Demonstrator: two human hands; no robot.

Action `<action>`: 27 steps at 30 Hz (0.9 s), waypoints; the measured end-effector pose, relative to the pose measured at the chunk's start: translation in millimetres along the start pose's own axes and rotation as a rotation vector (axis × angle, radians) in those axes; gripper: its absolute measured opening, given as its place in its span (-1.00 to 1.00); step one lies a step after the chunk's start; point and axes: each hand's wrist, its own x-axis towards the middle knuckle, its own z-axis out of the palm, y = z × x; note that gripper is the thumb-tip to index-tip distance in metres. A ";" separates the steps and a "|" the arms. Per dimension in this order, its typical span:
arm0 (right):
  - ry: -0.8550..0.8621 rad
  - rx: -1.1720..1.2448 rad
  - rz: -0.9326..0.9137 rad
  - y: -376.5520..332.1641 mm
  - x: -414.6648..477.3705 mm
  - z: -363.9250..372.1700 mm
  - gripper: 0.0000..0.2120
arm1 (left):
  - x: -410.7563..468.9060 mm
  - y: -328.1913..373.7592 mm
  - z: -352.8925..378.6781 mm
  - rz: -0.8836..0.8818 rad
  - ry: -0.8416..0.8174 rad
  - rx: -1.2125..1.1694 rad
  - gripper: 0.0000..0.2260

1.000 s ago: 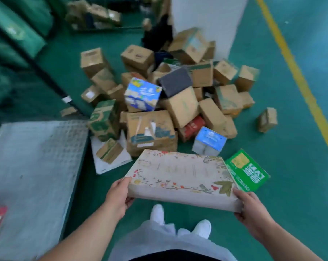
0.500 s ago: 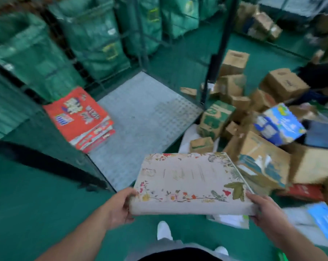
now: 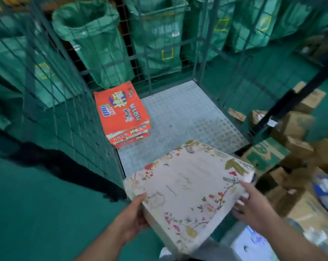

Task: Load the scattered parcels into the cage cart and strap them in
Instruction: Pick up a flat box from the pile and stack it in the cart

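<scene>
1. Well, closest to me is the floral box (image 3: 187,189), held at 6 o'clock just short of the cage cart's open front. It is askew, with one corner pointing back at me.
2. My left hand (image 3: 133,217) grips the box's 8 o'clock edge, thumb on the lid and the other fingers curled underneath, out of sight.
3. My right hand (image 3: 253,206) sits at 4 o'clock, its fingers (image 3: 243,194) spread with the tips pressed against the box's side. That looks more like a steadying touch than a real hold, so I judge the left hand bears most of the weight.
4. The step in hand is setting this box on the cart floor (image 3: 187,110). To do it well I would square the box up, get the right fingers under its edge, and lower it flat rather than drop it.
5. At 11 o'clock a stack of red boxes (image 3: 121,112) lies against the left mesh wall (image 3: 70,117). I would slide the floral box in just beside that stack so the load packs tight for strapping.
6. At 3 o'clock, outside the cart, the pile of parcels (image 3: 298,125) waits, so the loading looks barely begun.
7. Farthest off, at 12 o'clock behind the back mesh, stand green sacks (image 3: 95,40).
</scene>
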 end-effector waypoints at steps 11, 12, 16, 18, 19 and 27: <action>-0.313 -0.450 0.132 -82.6 94.1 135.8 -0.51 | 63.9 109.7 86.2 0.003 0.191 -0.464 -0.62; -0.323 -0.501 0.100 -94.3 103.6 144.2 -0.46 | 69.2 121.6 90.4 -0.013 0.211 -0.486 -0.60; -0.325 -0.574 0.056 -132.8 138.8 181.8 -0.60 | 94.0 161.6 90.2 -0.017 0.328 -0.537 -0.58; -0.330 -0.578 -0.002 -152.0 159.8 212.9 -0.67 | 115.6 184.2 80.8 0.002 0.356 -0.569 -0.53; -0.334 -0.604 -0.046 -158.9 172.5 225.9 -0.68 | 128.5 195.6 75.8 0.004 0.357 -0.598 -0.52; -0.306 -0.774 -0.124 -190.8 268.4 358.9 -0.34 | 234.2 305.1 32.3 0.051 0.375 -0.720 -0.40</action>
